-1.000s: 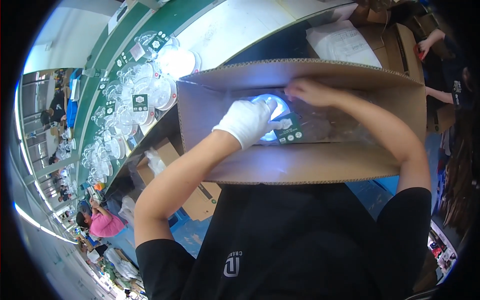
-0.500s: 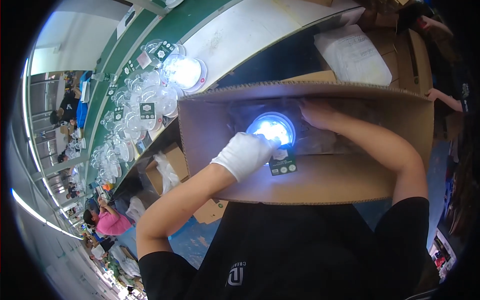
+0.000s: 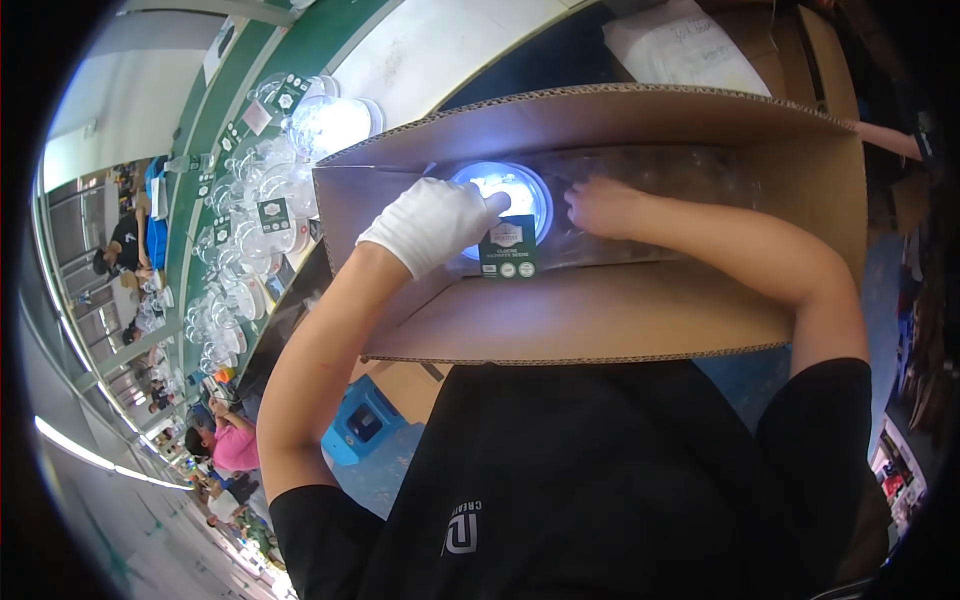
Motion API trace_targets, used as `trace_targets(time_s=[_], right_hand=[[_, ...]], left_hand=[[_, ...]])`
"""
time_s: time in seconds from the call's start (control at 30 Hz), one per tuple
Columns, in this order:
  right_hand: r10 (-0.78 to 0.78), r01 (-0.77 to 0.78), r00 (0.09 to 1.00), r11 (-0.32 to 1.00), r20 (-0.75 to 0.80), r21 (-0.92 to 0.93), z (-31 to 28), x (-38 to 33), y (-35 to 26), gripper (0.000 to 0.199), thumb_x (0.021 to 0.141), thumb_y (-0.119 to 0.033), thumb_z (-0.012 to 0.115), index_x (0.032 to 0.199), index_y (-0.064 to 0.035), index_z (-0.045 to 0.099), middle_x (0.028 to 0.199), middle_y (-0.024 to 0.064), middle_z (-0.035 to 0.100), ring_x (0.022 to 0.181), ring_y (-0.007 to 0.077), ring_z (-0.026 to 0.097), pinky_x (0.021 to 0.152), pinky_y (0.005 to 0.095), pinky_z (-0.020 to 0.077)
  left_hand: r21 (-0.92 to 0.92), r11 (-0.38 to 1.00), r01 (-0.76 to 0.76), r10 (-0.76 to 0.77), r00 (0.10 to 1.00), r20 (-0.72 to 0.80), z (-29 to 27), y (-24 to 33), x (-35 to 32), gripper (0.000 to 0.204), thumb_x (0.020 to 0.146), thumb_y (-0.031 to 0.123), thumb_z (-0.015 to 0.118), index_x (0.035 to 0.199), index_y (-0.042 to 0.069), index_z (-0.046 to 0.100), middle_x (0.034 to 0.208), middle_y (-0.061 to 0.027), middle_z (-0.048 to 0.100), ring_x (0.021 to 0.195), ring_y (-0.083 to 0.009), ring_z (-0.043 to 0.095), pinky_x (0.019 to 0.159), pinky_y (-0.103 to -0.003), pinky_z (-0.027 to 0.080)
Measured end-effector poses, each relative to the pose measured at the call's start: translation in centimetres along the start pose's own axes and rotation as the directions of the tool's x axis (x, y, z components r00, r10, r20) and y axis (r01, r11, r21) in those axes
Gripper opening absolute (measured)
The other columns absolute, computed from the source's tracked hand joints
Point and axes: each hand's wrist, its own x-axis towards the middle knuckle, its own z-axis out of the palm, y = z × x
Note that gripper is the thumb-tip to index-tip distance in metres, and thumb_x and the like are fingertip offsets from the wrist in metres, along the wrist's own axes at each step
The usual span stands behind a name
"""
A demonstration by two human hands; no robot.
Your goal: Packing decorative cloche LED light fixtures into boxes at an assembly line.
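Observation:
A large open cardboard box (image 3: pixel 560 335) stands before me. Inside it, toward the left, a brightly lit round lamp (image 3: pixel 545 205) shows a clear rim, its middle washed out by glare. My left hand (image 3: pixel 430 225), in a white glove, is closed on the lamp's near left side. A dark green card tag (image 3: pixel 508 262) hangs from the lamp on its near side. My right hand (image 3: pixel 605 207) is bare and just right of the lamp, its fingers curled at clear crinkled plastic (image 3: pixel 690 180) in the box. What its fingertips grip is too small to make out.
Left, a green-and-white workbench (image 3: pixel 440 45) bears many clear domed lamps (image 3: pixel 265 215) with green tags; one lamp (image 3: pixel 335 125) is lit. A white bag (image 3: pixel 685 45) lies beyond the box. A blue plastic container (image 3: pixel 365 420) is below left. Another person's arm (image 3: pixel 890 140) shows at the far right.
My view has shifted, so the box appears higher and further left. The lamp, still in my left hand, sits nearer the box's left end. My right hand's fingers have come into clearer view.

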Motion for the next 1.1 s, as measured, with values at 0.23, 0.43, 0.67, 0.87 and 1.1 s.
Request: trace_targets(time_s=[0.23, 0.43, 0.67, 0.87, 1.1], right_hand=[[-0.217, 0.01, 0.931, 0.82, 0.294, 0.573, 3.1, -1.1, -2.2, 0.021, 0.091, -0.01, 0.059, 0.11, -0.0009, 0.06, 0.104, 0.0213, 0.068, 0.104, 0.0397, 0.066, 0.09, 0.0502, 0.0516], [-0.155, -0.09, 0.925, 0.797, 0.347, 0.597, 3.4, -2.8, -2.7, 0.045, 0.084, -0.003, 0.061, 0.129, -0.0036, 0.056, 0.101, 0.0234, 0.069, 0.104, 0.0419, 0.066, 0.088, 0.0498, 0.0521], [-0.356, 0.201, 0.916, 0.805, 0.184, 0.557, 2.0, -1.1, -1.6, 0.044, 0.086, -0.01, 0.064, 0.129, -0.0026, 0.057, 0.127, 0.0201, 0.062, 0.123, 0.0351, 0.057, 0.101, 0.0469, 0.0455], [-0.088, -0.219, 0.966, 0.227, 0.243, 0.949, 0.4, 2.5, -5.5, 0.04, 0.097, -0.035, 0.061, 0.117, -0.0009, 0.065, 0.12, 0.0178, 0.066, 0.111, 0.0313, 0.063, 0.097, 0.0417, 0.0482], [0.067, -0.199, 0.98, 0.277, 0.188, 0.94, 2.8, 2.4, -6.2, 0.05, 0.083, -0.023, 0.076, 0.125, 0.0006, 0.063, 0.118, 0.0179, 0.069, 0.105, 0.03, 0.067, 0.091, 0.0403, 0.0518]], left_hand=[[-0.005, 1.0, -0.027, 0.027, 0.999, 0.039, 0.8, -0.4, 0.7, 0.014, 0.092, 0.015, 0.06, 0.104, 0.009, 0.057, 0.073, -0.0142, 0.065, 0.069, -0.0351, 0.069, 0.062, -0.047, 0.057], [0.009, 0.997, 0.077, -0.077, 0.981, 0.177, -1.1, -0.4, 0.6, 0.021, 0.094, 0.011, 0.055, 0.113, 0.012, 0.064, 0.092, -0.0166, 0.071, 0.085, -0.0348, 0.073, 0.072, -0.046, 0.06], [-0.039, 0.998, 0.042, -0.032, 0.972, 0.231, -0.6, -0.9, 0.4, 0.019, 0.094, 0.012, 0.054, 0.11, 0.008, 0.063, 0.093, -0.0181, 0.069, 0.087, -0.0373, 0.071, 0.072, -0.047, 0.059], [-0.069, 0.997, 0.031, -0.018, 0.984, 0.175, 1.1, -1.4, -0.1, 0.016, 0.094, 0.016, 0.056, 0.107, 0.008, 0.061, 0.086, -0.0183, 0.069, 0.081, -0.0373, 0.071, 0.069, -0.047, 0.058], [-0.131, 0.99, 0.056, -0.039, 0.991, 0.125, 0.4, -1.5, 0.3, 0.017, 0.093, 0.019, 0.06, 0.106, 0.008, 0.06, 0.08, -0.0194, 0.068, 0.075, -0.0375, 0.07, 0.066, -0.048, 0.057]])
